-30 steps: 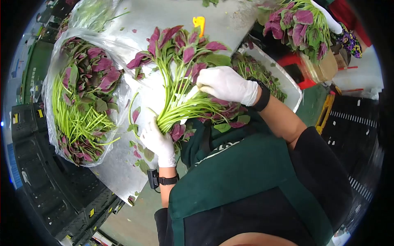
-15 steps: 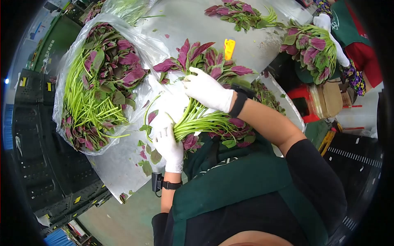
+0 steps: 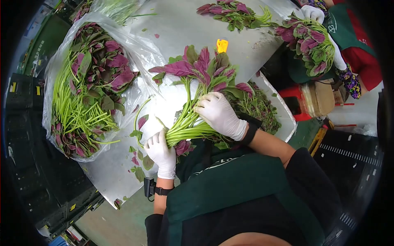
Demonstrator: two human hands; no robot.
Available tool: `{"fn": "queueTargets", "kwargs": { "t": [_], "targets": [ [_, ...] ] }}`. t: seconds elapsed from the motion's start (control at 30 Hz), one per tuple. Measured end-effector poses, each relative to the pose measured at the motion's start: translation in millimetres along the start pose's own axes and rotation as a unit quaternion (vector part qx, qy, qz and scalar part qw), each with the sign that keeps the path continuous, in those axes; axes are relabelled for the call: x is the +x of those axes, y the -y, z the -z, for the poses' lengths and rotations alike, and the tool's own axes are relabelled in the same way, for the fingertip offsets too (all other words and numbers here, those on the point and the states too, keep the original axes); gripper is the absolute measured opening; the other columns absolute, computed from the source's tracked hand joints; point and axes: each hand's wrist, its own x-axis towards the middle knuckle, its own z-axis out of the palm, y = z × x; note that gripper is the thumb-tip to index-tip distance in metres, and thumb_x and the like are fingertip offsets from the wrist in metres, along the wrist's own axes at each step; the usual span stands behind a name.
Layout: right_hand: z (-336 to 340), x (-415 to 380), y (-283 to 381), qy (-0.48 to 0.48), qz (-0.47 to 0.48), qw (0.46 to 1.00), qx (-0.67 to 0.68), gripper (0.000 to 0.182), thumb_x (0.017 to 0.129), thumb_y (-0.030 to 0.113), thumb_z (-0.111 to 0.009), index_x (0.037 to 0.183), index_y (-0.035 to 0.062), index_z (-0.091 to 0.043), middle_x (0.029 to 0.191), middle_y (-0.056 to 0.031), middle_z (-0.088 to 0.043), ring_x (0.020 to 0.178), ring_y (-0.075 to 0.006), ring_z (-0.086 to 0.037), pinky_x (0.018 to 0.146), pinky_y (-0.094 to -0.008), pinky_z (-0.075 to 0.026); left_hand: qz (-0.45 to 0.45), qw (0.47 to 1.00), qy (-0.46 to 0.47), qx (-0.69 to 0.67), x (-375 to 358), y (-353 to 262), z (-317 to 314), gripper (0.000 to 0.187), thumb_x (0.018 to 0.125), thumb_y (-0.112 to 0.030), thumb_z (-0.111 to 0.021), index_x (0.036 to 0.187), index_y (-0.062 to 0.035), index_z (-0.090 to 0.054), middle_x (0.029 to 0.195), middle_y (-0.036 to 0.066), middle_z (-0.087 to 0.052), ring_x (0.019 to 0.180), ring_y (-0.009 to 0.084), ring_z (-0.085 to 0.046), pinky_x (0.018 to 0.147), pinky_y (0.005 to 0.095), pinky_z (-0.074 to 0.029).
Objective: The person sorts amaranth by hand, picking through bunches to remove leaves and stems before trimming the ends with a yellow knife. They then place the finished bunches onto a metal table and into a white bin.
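A bunch of red-and-green leafy vegetables lies over the near edge of the metal table, its leaves fanned upward and to the right. My left hand, in a white glove, is wrapped round the cut stem ends at the left. My right hand, also gloved, has its fingers closed round stems just under the upper leaves. To the left, a clear plastic bag holds a large heap of the same vegetables. Loose leaves are scattered beside my left hand.
A yellow object lies on the metal table. Another bunch is at the far edge. At the right, a co-worker's gloved hands hold a bunch. A white-rimmed container holds greens. Black crates stand left.
My right hand has moved down and right, closing round the stems, and more upright leaves show above it. The whole view has shifted slightly. The co-worker's upper hand has moved onto their bunch.
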Motion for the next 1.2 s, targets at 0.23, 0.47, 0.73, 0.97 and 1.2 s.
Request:
{"fn": "queueTargets", "kwargs": {
  "t": [0.23,0.47,0.73,0.97,1.2],
  "targets": [
    [3.5,5.9,-4.1,0.032,0.009,0.999,0.007,0.019,0.077,0.015,-0.057,0.093,0.0078,-0.064,0.092,-0.0051,-0.061,0.098,-0.0227,-0.058,0.093,-0.0382,-0.043,-0.010,1.000,0.018,0.003,-1.5,2.3,1.1,0.048,0.069,-0.010,-0.072,0.115,-0.0120,-0.062,0.100,0.005,-0.061,0.093,0.0262,-0.056,0.088,0.0403,-0.037],
    [-2.5,24.1,-14.6,0.088,0.038,0.995,-0.023,0.030,0.077,0.016,-0.065,0.106,0.0073,-0.065,0.105,-0.0071,-0.063,0.106,-0.0236,-0.059,0.103,-0.0426,-0.038,-0.007,1.000,0.017,0.002,-0.6,0.7,2.1,0.042,0.073,-0.014,-0.070,0.114,-0.0121,-0.063,0.099,0.005,-0.061,0.091,0.0262,-0.056,0.087,0.0404,-0.038],
    [-2.8,15.2,-10.5,0.098,0.006,0.995,0.000,0.030,0.076,0.013,-0.064,0.105,0.0062,-0.064,0.108,-0.0090,-0.062,0.107,-0.0259,-0.058,0.103,-0.0434,-0.039,-0.010,1.000,0.004,-0.004,-0.2,1.0,0.4,0.040,0.073,-0.016,-0.071,0.113,-0.0127,-0.063,0.098,0.005,-0.062,0.090,0.0265,-0.056,0.088,0.0401,-0.038],
    [22.0,27.0,-47.2,-0.091,-0.061,0.994,0.028,0.028,0.075,0.003,-0.059,0.102,0.0063,-0.066,0.111,-0.0094,-0.062,0.111,-0.0272,-0.057,0.100,-0.0435,-0.041,-0.007,1.000,0.003,0.001,-0.9,0.2,0.4,0.041,0.073,-0.015,-0.071,0.113,-0.0127,-0.063,0.096,0.005,-0.061,0.090,0.0268,-0.056,0.088,0.0402,-0.038],
    [31.5,38.6,-86.2,-0.024,-0.070,0.997,-0.029,0.009,0.079,0.008,-0.066,0.088,0.0078,-0.067,0.108,-0.0055,-0.066,0.107,-0.0249,-0.059,0.098,-0.0410,-0.042,-0.003,1.000,-0.004,-0.005,0.7,-0.8,-0.3,0.042,0.071,-0.010,-0.069,0.113,-0.0126,-0.063,0.095,0.006,-0.060,0.090,0.0272,-0.055,0.088,0.0403,-0.038]
  ]
}}
